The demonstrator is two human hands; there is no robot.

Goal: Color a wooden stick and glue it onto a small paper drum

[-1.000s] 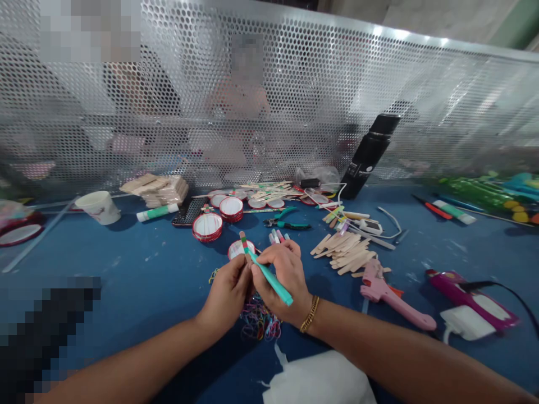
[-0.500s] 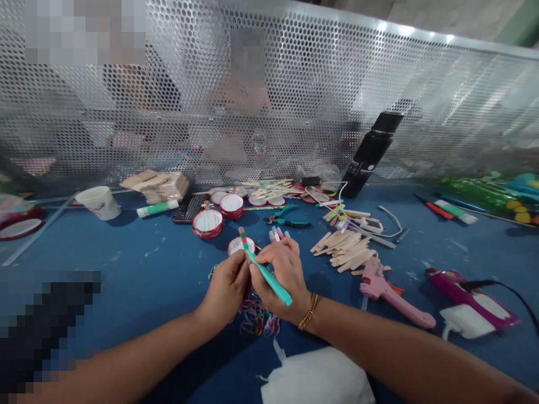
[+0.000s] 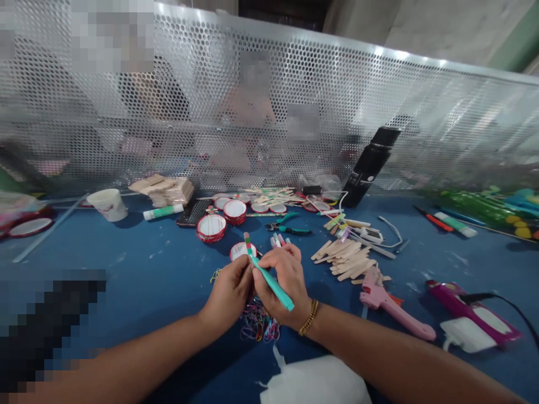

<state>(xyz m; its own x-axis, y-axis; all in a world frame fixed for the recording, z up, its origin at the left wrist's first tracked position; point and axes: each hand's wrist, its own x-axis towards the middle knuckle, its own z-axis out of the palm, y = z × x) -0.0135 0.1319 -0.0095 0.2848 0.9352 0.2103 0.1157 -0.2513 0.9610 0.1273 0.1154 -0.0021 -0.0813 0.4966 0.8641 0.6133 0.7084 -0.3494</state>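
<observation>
My left hand pinches a popsicle stick whose upper end shows red and green bands. In my right hand is a turquoise marker, its tip side toward the stick; the exact contact is hidden by my fingers. Just beyond my hands lies a round white piece with a red rim. Several more markers lie behind my right hand. Beneath both hands is a tangle of coloured loops, partly covered.
Plain popsicle sticks and a pink glue gun lie to the right. Teal-handled pliers rest ahead. A black bottle leans against the perforated metal screen. A paper cup stands at left, white cloth in front.
The view has tilted slightly, so everything sits a little lower in the picture. Both hands keep the same hold on the stick and the marker.
</observation>
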